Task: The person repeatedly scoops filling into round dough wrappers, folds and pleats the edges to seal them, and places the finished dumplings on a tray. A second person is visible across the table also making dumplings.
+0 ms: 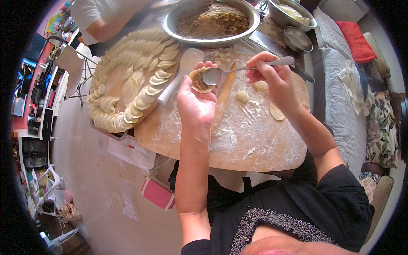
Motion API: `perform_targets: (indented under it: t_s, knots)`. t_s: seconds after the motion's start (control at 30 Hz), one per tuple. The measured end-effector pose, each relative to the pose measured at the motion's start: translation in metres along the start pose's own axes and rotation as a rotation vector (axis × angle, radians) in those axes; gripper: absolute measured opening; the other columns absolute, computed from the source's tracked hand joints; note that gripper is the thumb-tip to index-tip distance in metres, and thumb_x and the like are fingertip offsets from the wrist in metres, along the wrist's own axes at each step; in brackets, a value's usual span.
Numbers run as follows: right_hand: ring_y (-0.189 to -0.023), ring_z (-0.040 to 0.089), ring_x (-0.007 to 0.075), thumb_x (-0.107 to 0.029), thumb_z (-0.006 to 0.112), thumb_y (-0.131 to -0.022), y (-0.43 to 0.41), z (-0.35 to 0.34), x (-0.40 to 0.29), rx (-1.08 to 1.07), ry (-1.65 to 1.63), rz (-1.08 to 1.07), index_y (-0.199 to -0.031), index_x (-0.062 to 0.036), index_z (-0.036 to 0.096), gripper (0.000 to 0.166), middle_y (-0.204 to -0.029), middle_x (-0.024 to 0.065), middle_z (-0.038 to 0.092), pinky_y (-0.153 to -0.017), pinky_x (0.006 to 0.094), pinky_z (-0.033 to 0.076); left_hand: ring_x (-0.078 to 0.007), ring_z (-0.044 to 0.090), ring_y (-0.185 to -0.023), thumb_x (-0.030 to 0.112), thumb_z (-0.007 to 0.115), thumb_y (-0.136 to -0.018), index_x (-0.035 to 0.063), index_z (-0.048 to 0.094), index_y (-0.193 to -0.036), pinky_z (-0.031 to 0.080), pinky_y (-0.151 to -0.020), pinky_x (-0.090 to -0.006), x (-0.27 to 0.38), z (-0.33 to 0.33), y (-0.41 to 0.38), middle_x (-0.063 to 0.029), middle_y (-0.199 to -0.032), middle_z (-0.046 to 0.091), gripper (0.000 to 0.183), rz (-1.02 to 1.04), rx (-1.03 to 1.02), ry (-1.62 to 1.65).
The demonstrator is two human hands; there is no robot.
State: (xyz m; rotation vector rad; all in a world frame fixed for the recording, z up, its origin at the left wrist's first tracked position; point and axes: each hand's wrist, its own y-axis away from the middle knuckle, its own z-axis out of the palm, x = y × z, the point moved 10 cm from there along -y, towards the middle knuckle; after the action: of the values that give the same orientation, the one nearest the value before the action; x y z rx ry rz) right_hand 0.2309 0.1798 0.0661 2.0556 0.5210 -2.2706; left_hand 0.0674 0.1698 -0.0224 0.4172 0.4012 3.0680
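Note:
My left hand (199,102) cradles a round dough wrapper (202,90) with brown minced filling (198,79) on it. Between the thumb and fingers of my right hand (274,71) is the handle of a metal spoon (213,76), its bowl resting over the filling. Below my hands lies a floured wooden board (255,146) with a thin wooden rolling pin (224,102), a dough ball (242,96) and a flat wrapper (276,112) on it. Behind stands a large metal basin (210,40) of filling. Folded dumplings (140,102) form rings at the left.
A white rolling pin (173,87) lies by the dumplings. A cleaver (264,43), a small metal bowl (298,40) and a bowl with dough (291,14) are at the back right. Another person's arm (106,27) is at the back left. A pink-lidded box (158,193) stands below the board.

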Motion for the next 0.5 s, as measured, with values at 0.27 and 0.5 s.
perform_targets:
  t_s: [0.27,0.5]
  knots:
    - [-0.078,0.057,0.0079,-0.012,0.045,-0.099,-0.008,0.005,-0.030,-0.102,0.277,-0.370,-0.098,0.0004,0.061,0.021,-0.083,0.0033,0.062,-0.069,0.0214,0.046,-0.0370,0.049,-0.121,0.028,0.022,-0.101,-0.0053,0.046,-0.123,0.040,-0.103,-0.0480,0.005,0.001,0.004,-0.0247,-0.127,0.051,0.047,0.019,0.039,-0.064]
    - [-0.074,0.064,0.0229,-0.021,0.057,-0.089,-0.132,-0.056,0.005,0.203,1.226,-0.415,-0.096,-0.0066,0.069,0.020,-0.080,0.0092,0.068,-0.071,0.0344,0.051,-0.0401,0.047,-0.122,0.031,0.023,-0.101,-0.0060,0.043,-0.125,0.042,-0.102,-0.0496,0.005,0.005,0.008,-0.0266,-0.127,0.050,0.049,0.016,0.044,-0.035]
